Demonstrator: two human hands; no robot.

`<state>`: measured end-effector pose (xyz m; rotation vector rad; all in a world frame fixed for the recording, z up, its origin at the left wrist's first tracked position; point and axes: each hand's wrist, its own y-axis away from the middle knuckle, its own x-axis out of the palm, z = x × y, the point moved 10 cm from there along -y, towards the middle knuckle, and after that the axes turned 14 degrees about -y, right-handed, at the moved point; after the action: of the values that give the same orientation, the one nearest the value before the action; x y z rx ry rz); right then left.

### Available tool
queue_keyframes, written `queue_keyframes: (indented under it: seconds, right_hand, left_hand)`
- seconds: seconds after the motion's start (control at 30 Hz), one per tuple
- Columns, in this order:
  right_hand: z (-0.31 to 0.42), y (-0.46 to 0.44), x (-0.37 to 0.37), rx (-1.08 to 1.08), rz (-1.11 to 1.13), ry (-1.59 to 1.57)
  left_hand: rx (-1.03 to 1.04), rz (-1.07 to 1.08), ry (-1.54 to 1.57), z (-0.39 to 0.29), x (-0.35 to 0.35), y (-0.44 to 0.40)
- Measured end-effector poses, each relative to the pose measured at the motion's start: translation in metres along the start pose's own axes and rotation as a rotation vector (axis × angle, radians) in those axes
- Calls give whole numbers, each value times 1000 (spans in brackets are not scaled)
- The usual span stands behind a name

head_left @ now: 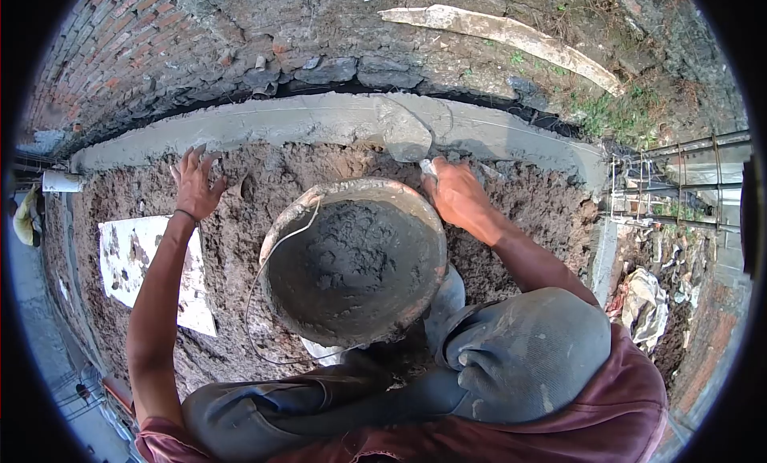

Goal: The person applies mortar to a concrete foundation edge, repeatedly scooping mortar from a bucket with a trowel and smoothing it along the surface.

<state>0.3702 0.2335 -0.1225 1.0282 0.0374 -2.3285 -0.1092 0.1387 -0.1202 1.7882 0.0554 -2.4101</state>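
Observation:
My right hand [455, 193] is closed around the handle of a trowel [406, 134]. The trowel's grey, mortar-smeared blade lies against a long wet cement strip [304, 119]. My left hand [196, 185] has its fingers spread, with the tips near the strip's lower edge, and it holds nothing. Between my arms stands a round bucket [438, 215] with a wire handle. Wet grey mortar [351, 247] fills its lower part.
A stained white board [152, 263] lies on rough soil [232, 247] below my left hand. Steel rebar [679, 187] juts in at the right, above a crumpled sack [641, 303]. Beyond the strip are dark stones [327, 70], a pale plank [511, 35] and a brick wall [112, 55].

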Motion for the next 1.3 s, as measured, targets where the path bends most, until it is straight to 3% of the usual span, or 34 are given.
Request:
queue_keyframes:
  seconds: [0.07, 0.2, 0.27, 0.4, 0.47, 0.5, 0.6, 0.67, 0.73, 0.77, 0.9, 0.97, 1.07, 1.23, 1.3]
  right_hand:
    - [-11, 13, -15, 1, -112, 41]
    - [-44, 30, -41, 159, -88, 13]
    - [-62, 36, -54, 374, -97, 45]
    - [-52, 18, -51, 172, -241, 23]
    - [-53, 0, -23, 302, -106, -280]
    - [-38, -13, -18, 57, -141, -114]
    - [-1, -45, 17, -84, 26, -61]
    - [19, -67, 31, -28, 127, -106]
    - [46, -86, 44, -177, 216, -156]
    - [51, -97, 56, -122, 341, -155]
    - [101, -121, 74, -222, 387, -87]
    - [118, -131, 80, -378, 260, -90]
    - [109, -134, 90, -397, 216, -60]
    - [52, -81, 33, -259, 76, -133]
    - [10, -50, 4, 35, 34, -59]
  left_hand:
    - [-14, 3, 6, 3, -1, 4]
    - [-40, 12, -8, 19, 11, 16]
    - [-52, 1, -16, 26, 18, 18]
    - [-98, 92, -46, 23, 15, 15]
    - [-107, 113, -2, 22, 15, 13]
    - [-110, 125, 0, 20, 12, 12]
    - [-94, 73, -29, 18, 5, 16]
    - [-86, 42, -19, 24, 7, 24]
    - [-98, 52, 8, 28, 7, 33]
    - [-111, 68, -3, 29, 6, 39]
    - [-158, 113, 6, 40, 10, 57]
    - [-153, 125, 10, 47, 22, 61]
    - [-130, 136, 12, 49, 32, 58]
    - [-84, 59, 18, 37, 20, 38]
    - [-70, 48, 30, 34, 23, 35]
